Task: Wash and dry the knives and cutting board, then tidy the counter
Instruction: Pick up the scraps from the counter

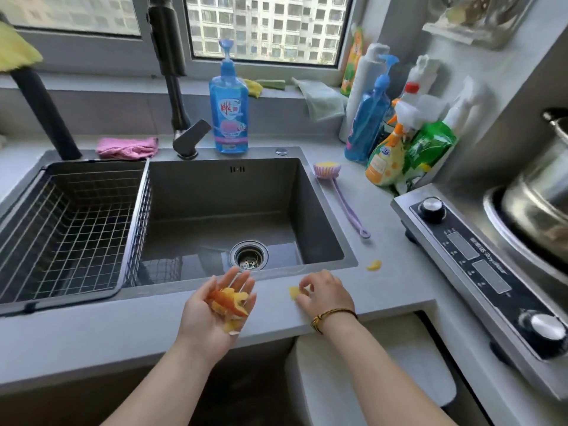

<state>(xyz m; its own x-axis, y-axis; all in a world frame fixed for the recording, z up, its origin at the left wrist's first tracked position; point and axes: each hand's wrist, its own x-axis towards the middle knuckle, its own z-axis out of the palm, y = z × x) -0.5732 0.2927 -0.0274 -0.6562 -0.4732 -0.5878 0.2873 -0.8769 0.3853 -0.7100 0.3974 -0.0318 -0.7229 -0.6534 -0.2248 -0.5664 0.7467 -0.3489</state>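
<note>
My left hand [212, 315] is held palm up over the counter's front strip, cupping a pile of orange and yellow fruit peels [231, 305]. My right hand [327, 292] rests on the grey counter [399, 272] just right of it, fingertips pinching a yellow peel scrap [295, 292]. Another yellow peel piece [374, 265] lies alone on the counter further right. No knife or cutting board is in view.
The dark sink [319, 216] with its drain [249, 255] lies ahead, a wire basket [70, 229] in its left half. A blue soap bottle [229, 99], pink cloth [127, 147], purple dish brush [341, 195] and several cleaning bottles [393, 136] stand behind. The stove [479, 265] is at right.
</note>
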